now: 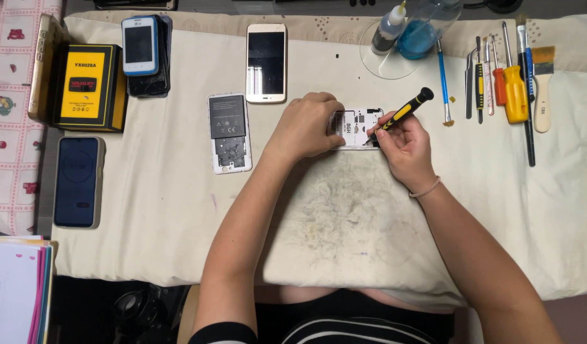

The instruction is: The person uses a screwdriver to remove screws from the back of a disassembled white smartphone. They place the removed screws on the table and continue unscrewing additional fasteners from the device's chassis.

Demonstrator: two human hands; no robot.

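Nearest us, the cream cloth (344, 242) covering the worktop is smudged grey just in front of the work. Beyond the smudge, our left hand (304, 126) lies over the left part of a small white phone (359, 125) that rests back-up with its rear cover off; the fingers curl down and press on it, pinning it flat. Our right hand (402, 143) pinches a black-and-yellow screwdriver (402, 112) between thumb and fingertips, the tip set on the phone's lower right edge.

We judge the work to be mid-disassembly: the back is already open, while the inner frame appears still in place, so screws likely remain; whether any are out, we cannot tell.

To the left, well apart, lies a second opened phone (229, 132) with its battery showing. Farther off lie a gold phone (266, 62) face up, a yellow-and-black box (88, 86), two bottles (408, 28) and, at right, a row of tools (507, 89) including a brush.
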